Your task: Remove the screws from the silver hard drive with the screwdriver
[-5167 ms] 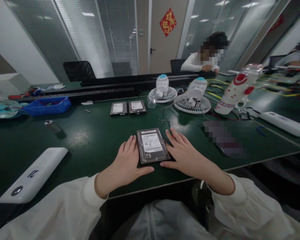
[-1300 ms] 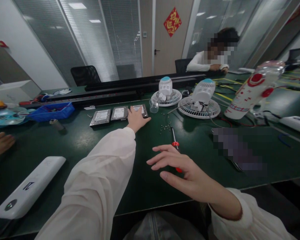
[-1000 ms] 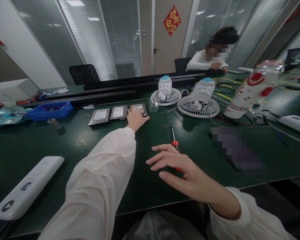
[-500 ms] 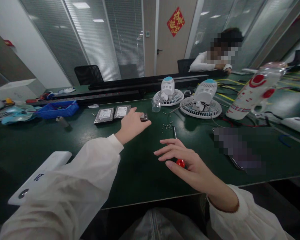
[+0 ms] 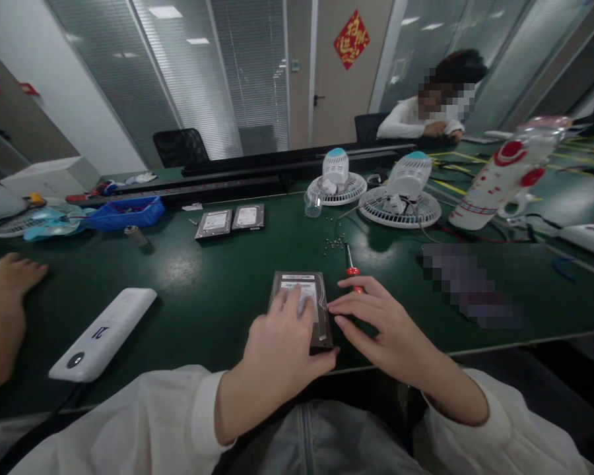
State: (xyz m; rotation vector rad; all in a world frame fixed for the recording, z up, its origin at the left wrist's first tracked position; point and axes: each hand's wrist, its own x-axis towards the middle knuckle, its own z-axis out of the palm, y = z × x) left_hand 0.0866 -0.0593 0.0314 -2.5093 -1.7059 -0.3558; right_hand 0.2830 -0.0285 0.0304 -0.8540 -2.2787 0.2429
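Note:
A hard drive (image 5: 307, 288) lies label up on the green table (image 5: 218, 290) close to the front edge. My left hand (image 5: 282, 346) lies flat over its near half, fingers stretched out and thumb against its right side. My right hand (image 5: 383, 323) is at the drive's right edge with fingers apart, fingertips touching it. A red-handled screwdriver (image 5: 351, 266) lies just beyond my right fingers. Several small screws (image 5: 334, 242) are scattered farther back. Two more hard drives (image 5: 230, 220) lie side by side at the back.
Two small white fans (image 5: 381, 188) and a clear cup (image 5: 313, 202) stand behind the screws. A white bottle (image 5: 505, 173) lies at the right, a white device (image 5: 103, 333) at the left, a blue bin (image 5: 126, 212) farther back. Another person's hand (image 5: 4, 290) rests at the left edge.
My left hand has pulled one hard drive from the back row to the table's front edge. My right hand has moved left to the drive. Another person's hand has come in at the left.

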